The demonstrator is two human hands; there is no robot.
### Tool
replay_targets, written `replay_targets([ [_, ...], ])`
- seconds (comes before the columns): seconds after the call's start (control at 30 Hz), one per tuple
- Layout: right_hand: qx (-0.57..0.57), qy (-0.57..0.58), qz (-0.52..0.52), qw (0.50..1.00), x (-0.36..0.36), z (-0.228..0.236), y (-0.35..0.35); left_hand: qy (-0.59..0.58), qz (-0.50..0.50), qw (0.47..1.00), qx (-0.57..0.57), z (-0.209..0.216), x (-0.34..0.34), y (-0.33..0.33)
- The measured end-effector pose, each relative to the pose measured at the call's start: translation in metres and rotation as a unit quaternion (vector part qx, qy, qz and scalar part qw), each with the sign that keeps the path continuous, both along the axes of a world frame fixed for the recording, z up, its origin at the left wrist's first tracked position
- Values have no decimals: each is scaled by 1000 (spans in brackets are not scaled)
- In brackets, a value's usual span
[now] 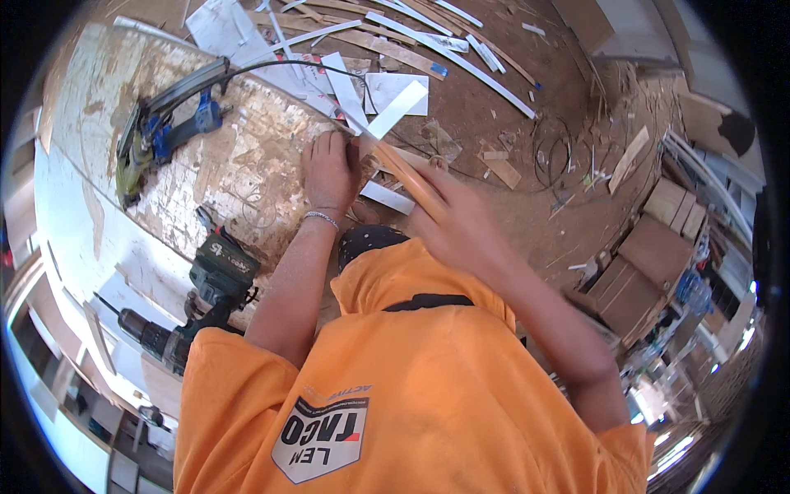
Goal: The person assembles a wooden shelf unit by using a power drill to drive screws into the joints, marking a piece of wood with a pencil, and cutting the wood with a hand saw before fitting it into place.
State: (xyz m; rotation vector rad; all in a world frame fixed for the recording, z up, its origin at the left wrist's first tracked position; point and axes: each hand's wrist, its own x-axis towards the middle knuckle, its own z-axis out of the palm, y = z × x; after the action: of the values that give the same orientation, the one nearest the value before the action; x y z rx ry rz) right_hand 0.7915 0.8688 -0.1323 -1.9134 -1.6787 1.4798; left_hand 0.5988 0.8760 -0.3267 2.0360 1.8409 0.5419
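My right hand [461, 218] is wrapped round the light wooden handle [411, 181] of a tool. The handle slants up and left toward my other hand, and the tool's far end is blurred, so its kind cannot be made out. At the right edge of the worn workbench [247, 140], my left hand [332, 169] rests with bent fingers pressed together. Whatever those fingers hold is hidden. Left of that hand lies a blue and black nail gun [177, 128] with a dark hose. Nearer me, a dark green cordless drill [206, 288] lies with its bit pointing left.
White strips [461, 62] and wooden offcuts [362, 41] litter the brown floor past the bench. Stacked cardboard boxes [650, 255] stand at the right, and a loose dark cable [553, 152] coils on the floor. A pale panel [90, 222] lies along the bench's left side.
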Motion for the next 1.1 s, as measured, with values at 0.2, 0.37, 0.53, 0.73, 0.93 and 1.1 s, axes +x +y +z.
replay_targets([
  [0.2, -71, -64, 0, 995, 73, 111, -74, -19, 3, 1000, 6, 6, -1, 0],
  [0.37, 18, -43, 23, 999, -10, -36, 12, -20, 1, 1000, -10, 7, -2, -3],
  [0.53, -44, -26, 12, 999, -4, -17, 7, -6, 14, 1000, -2, 5, -2, 1],
  [0.73, -112, -93, -1, 989, 63, 109, -66, -16, 21, 1000, -16, 4, 0, -1],
  [0.93, -8, -34, 35, 999, -17, -55, 34, -17, 10, 1000, 16, 2, -4, 2],
  [1.1, 15, -10, -12, 1000, 18, -3, -29, -34, 13, 999, -9, 9, -1, 3],
])
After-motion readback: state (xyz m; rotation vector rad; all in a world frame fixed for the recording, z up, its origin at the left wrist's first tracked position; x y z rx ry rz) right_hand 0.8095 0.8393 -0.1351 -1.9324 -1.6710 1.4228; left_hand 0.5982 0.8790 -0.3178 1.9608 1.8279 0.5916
